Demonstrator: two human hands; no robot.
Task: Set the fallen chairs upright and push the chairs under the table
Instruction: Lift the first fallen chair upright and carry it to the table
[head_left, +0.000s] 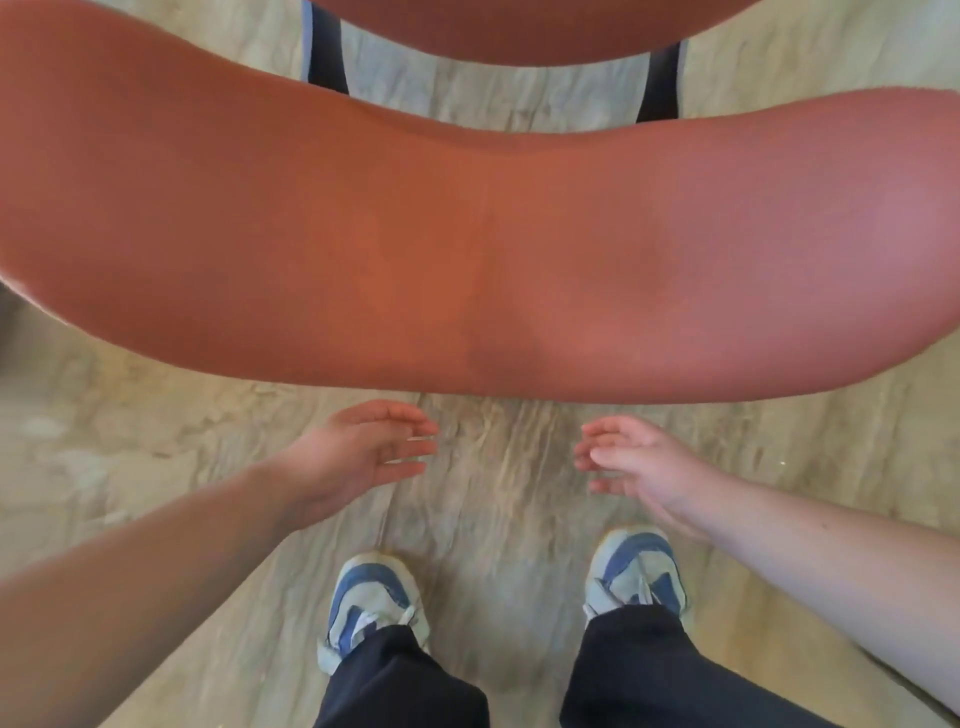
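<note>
Grip: neither hand has hold of anything; left hand (363, 452) is spread loosely with fingers nearly straight and palm turned inward; right hand (639, 467) mirrors it, fingers relaxed and slightly bent, palm facing the left
Hands' place: both hover below the lower edge of the chair backrest, apart from it and apart from each other; a strip of floor shows between them
Chair: chair backrest (467, 249) is a broad curved orange-red panel spanning the width of the view, seen from above; beyond it the chair seat (519, 26) of the same colour shows at the top edge; two dark chair legs (660, 83) run down between the seat and the backrest
Feet: blue and grey shoes (371, 603) stand side by side on the floor beneath the hands; dark trousers (405, 686) cover the ankles
Floor: pale wood-grain floor (156, 441); blurred
</note>
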